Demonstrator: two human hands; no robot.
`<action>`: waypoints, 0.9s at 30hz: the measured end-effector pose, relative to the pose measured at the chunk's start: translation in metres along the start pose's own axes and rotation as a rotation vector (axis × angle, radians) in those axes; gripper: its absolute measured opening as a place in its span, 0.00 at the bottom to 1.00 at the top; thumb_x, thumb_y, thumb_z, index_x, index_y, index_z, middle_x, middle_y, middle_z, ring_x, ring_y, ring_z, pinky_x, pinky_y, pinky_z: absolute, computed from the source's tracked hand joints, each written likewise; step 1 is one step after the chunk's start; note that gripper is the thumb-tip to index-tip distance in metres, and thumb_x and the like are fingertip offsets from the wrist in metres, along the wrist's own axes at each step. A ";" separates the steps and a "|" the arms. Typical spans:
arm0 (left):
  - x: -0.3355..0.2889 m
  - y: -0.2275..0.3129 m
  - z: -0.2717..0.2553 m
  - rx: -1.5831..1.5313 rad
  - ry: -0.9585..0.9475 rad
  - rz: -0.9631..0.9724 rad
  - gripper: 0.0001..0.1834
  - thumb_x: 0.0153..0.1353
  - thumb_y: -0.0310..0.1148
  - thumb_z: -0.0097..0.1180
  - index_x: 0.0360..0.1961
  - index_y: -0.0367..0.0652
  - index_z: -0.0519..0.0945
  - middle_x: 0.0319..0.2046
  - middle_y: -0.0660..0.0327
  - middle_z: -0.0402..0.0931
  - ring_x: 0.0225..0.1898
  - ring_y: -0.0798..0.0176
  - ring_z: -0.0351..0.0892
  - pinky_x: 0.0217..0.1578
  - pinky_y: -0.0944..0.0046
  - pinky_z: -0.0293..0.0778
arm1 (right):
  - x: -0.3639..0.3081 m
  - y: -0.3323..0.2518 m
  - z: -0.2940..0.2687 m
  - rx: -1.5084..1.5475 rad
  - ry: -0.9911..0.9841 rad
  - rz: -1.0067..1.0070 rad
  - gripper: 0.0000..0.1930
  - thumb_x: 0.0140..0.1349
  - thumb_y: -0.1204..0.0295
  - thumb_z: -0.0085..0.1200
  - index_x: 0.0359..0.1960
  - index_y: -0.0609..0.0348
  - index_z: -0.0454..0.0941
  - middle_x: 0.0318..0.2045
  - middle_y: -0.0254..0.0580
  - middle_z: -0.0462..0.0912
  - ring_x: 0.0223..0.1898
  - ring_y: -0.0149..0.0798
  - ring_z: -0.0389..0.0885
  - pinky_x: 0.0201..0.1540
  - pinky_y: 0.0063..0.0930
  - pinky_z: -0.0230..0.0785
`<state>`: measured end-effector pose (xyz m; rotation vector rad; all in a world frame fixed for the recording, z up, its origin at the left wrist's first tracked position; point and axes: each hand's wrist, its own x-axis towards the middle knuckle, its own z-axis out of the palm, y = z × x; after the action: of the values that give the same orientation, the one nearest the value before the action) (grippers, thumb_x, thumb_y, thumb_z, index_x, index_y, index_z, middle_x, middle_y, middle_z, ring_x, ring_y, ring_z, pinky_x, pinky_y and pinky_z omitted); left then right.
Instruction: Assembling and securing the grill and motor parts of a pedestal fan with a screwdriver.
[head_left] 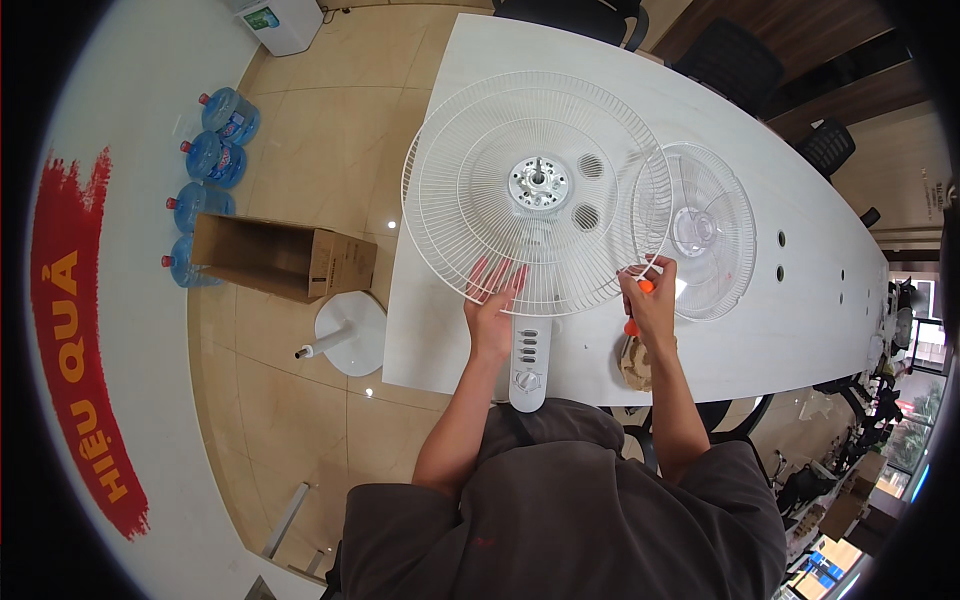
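A large round white wire fan grille [450,215] is in front of me, around a metal motor hub [540,183]. Below it extends the white control column [528,365] with buttons and a dial. My left hand [492,300] is at the grille's near edge, fingers spread behind the wires. At the grille's right rim, my right hand [650,305] is closed around an orange-handled tool [646,286], its type mostly hidden by the fingers. To the right, on the table, lies a second round grille [742,235] with a clear fan blade [694,230].
The white table [810,330] stretches right. A crumpled brown item [635,368] lies by my right wrist. On the floor at left are an open cardboard box [345,268], a round white base with a short pole [358,335], and several blue water bottles [215,160]. Black chairs [728,65] line the far side.
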<state>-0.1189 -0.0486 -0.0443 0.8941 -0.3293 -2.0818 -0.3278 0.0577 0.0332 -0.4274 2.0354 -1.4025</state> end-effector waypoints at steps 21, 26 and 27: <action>-0.014 -0.009 0.017 0.091 -0.034 0.053 0.44 0.53 0.11 0.44 0.74 0.37 0.53 0.70 0.42 0.60 0.65 0.35 0.70 0.62 0.37 0.73 | 0.073 -0.107 0.064 -0.182 -0.249 -0.752 0.20 0.57 0.82 0.66 0.49 0.58 0.71 0.44 0.41 0.74 0.46 0.36 0.78 0.51 0.32 0.73; -0.013 -0.011 0.010 0.173 -0.062 0.113 0.43 0.56 0.13 0.45 0.75 0.35 0.49 0.70 0.41 0.60 0.64 0.37 0.72 0.61 0.39 0.74 | 0.085 -0.090 0.074 -0.314 -0.165 -0.802 0.19 0.55 0.81 0.69 0.48 0.61 0.77 0.42 0.43 0.81 0.40 0.40 0.83 0.45 0.31 0.75; -0.015 -0.010 0.011 0.314 -0.033 0.152 0.44 0.58 0.15 0.49 0.75 0.36 0.46 0.71 0.40 0.56 0.67 0.36 0.67 0.64 0.39 0.70 | 0.088 -0.085 0.074 -0.312 -0.162 -0.807 0.19 0.55 0.81 0.68 0.48 0.61 0.77 0.42 0.44 0.81 0.39 0.41 0.83 0.44 0.32 0.76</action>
<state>-0.1265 -0.0312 -0.0344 0.9843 -0.7350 -1.9361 -0.3531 -0.0794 0.0664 -1.5760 2.0277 -1.3906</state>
